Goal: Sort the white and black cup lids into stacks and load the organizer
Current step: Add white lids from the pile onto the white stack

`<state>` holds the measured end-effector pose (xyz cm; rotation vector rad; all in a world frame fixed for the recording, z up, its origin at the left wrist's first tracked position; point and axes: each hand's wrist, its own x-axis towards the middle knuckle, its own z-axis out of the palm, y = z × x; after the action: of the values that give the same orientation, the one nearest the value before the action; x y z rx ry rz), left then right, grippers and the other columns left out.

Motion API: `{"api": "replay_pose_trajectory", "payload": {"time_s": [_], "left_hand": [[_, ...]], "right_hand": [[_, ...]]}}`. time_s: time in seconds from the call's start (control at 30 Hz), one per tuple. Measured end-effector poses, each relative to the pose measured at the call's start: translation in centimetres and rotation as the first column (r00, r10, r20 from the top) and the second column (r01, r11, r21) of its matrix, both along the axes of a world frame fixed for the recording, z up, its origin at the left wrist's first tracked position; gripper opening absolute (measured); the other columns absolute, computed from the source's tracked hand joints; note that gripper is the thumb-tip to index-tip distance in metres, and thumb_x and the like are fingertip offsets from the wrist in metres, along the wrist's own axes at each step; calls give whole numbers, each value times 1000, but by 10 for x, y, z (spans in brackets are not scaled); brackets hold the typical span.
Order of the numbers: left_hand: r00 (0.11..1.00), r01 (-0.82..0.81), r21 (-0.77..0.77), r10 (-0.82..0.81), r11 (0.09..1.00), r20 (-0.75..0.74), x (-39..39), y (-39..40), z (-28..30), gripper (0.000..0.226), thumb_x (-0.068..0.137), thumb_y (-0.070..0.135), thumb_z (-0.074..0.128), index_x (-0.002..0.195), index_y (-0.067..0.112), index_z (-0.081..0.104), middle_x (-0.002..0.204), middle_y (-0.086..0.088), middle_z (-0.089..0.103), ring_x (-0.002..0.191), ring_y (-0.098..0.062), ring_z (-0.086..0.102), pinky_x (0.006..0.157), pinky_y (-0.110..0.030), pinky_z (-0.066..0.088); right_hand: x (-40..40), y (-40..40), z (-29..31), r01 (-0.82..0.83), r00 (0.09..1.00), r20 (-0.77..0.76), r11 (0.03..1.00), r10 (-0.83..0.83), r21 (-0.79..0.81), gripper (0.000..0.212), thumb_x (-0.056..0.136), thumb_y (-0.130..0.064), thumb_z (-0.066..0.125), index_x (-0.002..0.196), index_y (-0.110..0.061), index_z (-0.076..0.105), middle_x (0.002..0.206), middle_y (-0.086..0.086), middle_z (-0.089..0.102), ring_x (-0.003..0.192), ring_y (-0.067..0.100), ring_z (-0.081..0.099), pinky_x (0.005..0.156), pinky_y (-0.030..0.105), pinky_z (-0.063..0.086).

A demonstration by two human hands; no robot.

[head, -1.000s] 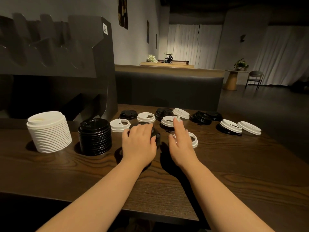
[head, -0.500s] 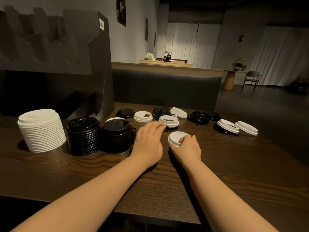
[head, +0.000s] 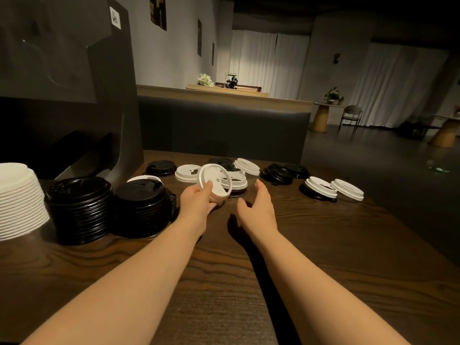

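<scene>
Sorting step: your left hand (head: 196, 202) pinches white lid (head: 214, 180), tilted on edge, table centre. Right hand (head: 257, 207) relaxed, holding nothing. Next, likely: carry lid to white stack (head: 21, 200) at 9 o'clock, past black stacks (head: 79, 210).

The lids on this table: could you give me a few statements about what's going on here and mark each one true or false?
1. The left hand holds a white lid tilted up off the table. True.
2. The right hand grips a black lid. False: it is open and holds nothing.
3. A tall stack of white lids stands at the far left. True.
4. All black lids are already stacked. False: loose black lids lie farther back on the table.
5. Two black stacks stand side by side, right of the white stack. True.
</scene>
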<state>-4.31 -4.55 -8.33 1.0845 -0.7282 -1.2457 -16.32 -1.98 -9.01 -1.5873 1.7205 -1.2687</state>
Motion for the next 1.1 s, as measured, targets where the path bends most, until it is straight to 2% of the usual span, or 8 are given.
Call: {"api": "replay_pose_trajectory", "payload": {"time_s": [0.1, 0.23, 0.33, 0.53, 0.77, 0.9, 1.0, 1.1], "left_hand": [[991, 24, 13, -22, 1000, -130, 0, 0, 0, 36, 97, 6, 48, 133, 3, 46, 126, -14, 58, 107, -24, 58, 93, -38, 46], [981, 24, 36, -16, 999, -194, 2, -1, 0, 39, 95, 3, 50, 133, 6, 42, 130, -17, 55, 116, -31, 55, 99, -44, 44], [972, 30, 41, -20, 999, -232, 4, -2, 0, 36, 94, 1, 50, 128, 11, 42, 127, -16, 54, 117, -32, 54, 100, -47, 45], [976, 35, 63, -20, 997, -217, 4, -1, 1, 39, 93, 3, 51, 130, 7, 42, 126, -18, 56, 113, -33, 57, 93, -45, 47], [982, 37, 83, -21, 996, -186, 7, -1, 3, 39, 87, 12, 60, 125, 8, 52, 107, -11, 65, 101, -26, 61, 93, -41, 49], [987, 143, 60, -137, 988, -89, 5, 1, 1, 69, 68, 15, 66, 133, 11, 45, 117, -13, 64, 109, -30, 60, 100, -48, 45], [989, 148, 61, -147, 987, -17, 5, 0, -2, 47, 85, 14, 60, 130, 18, 48, 118, -11, 63, 109, -30, 60, 97, -50, 47], [992, 128, 37, -127, 991, -21, 3, -1, -2, 30, 92, 31, 58, 120, 18, 56, 106, -9, 70, 102, -25, 66, 93, -45, 52]], "right_hand": [[3, -14, -1, -53, 887, -461, 998, 30, -38, 73, 90, -17, 55, 151, -21, 14, 158, -2, 15, 147, 19, 9, 116, 40, 19], [4, -36, 2, -158, 733, -668, 987, 129, 16, 78, 92, -17, 52, 153, -23, 4, 160, -2, -3, 147, 21, -8, 118, 40, 4], [7, -44, 2, -134, 742, -652, 988, 155, 83, 74, 94, -23, 49, 152, -23, 3, 160, 4, 5, 147, 23, -5, 118, 41, 2], [2, -32, 0, -54, 683, -728, 998, 51, 20, 54, 96, -37, 44, 145, -21, 29, 141, 8, 37, 128, 26, 31, 103, 36, 33], [-18, 4, 1, -126, 734, -667, 991, 129, 53, 54, 91, -51, 50, 134, -20, 39, 130, 1, 43, 119, 20, 33, 97, 33, 39], [-21, 18, 1, -154, 778, -613, 988, 138, 27, 58, 81, -63, 57, 119, -20, 47, 120, -2, 40, 116, 16, 29, 96, 28, 37], [-18, 16, 3, -105, 778, -618, 993, 112, 48, 54, 80, -63, 58, 107, -16, 52, 126, 1, 34, 123, 18, 24, 100, 29, 33], [-23, 15, 8, -58, 831, -544, 991, 116, 123, 46, 83, -55, 61, 102, -14, 52, 133, 6, 37, 125, 21, 29, 99, 32, 38]]}}
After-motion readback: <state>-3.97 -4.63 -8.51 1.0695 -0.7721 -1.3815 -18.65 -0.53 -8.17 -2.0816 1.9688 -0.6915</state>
